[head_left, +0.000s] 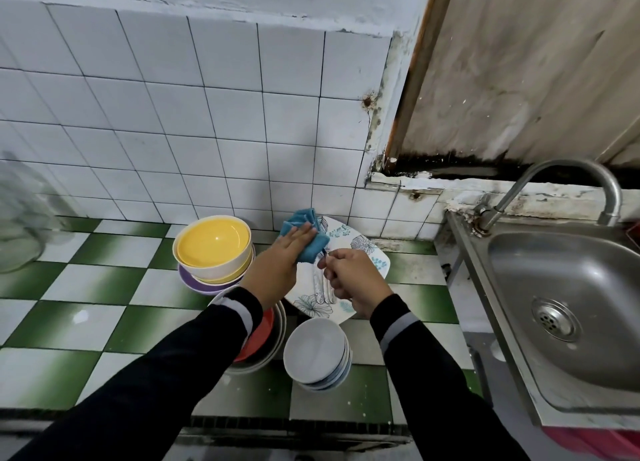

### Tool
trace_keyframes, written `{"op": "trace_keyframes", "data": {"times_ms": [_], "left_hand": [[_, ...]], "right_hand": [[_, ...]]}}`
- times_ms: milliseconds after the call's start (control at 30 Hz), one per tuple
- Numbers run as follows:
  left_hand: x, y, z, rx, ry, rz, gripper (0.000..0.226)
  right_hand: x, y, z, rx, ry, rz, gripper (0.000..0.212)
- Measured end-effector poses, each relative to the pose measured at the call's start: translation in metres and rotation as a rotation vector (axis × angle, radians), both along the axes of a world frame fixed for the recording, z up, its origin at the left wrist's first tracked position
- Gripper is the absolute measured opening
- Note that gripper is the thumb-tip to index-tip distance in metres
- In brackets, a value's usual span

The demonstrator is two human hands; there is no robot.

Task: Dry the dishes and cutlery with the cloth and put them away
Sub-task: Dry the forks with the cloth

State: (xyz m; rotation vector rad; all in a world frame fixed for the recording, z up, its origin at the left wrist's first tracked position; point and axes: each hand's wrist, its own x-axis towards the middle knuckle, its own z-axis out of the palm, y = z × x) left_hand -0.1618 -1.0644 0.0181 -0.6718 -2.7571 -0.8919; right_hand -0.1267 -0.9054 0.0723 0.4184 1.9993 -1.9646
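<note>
I'm seeing the left fingers (305, 233) lying close together, pressing the folded, nubby blue cloth (311, 248), while the right fingertips (330, 263) are pinching a thin metal utensil (323, 255) whose far end is disappearing into that cloth. The left hand (277, 268) and right hand (349, 282) are working above a square floral plate (362, 243) carrying more shiny cutlery (322, 289), between a glossy round yellow bowl (213, 246) and a steel sink (561, 280), with smooth white bowls (317, 353) sitting stacked nearer me

Cloth (304, 237) blue. Plate (360, 249) white, blue-grey leaf print. Top bowl (213, 244) yellow inside, cream outside, purple dish (197, 284) under. Tabletop (86, 287) green/white checks. Sleeves (415, 339) black, grey cuff stripe.
</note>
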Motion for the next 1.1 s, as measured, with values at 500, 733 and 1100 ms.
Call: {"op": "trace_keyframes", "data": {"times_ms": [500,733,1100], "left_hand": [[0.009,0.023,0.014,1.277,-0.805,0.416,0.026],[0.007,0.026,0.040,1.513,-0.961,0.250,0.037],[0.013,0.036,0.038,1.356,-0.895,0.078,0.059]], "right_hand": [[-0.009,0.023,-0.012,-0.077,0.155,-0.057,0.015],[-0.015,0.022,-0.027,0.264,0.334,-0.049,0.022],[-0.010,0.009,-0.026,0.164,0.482,-0.110,0.022]]}}
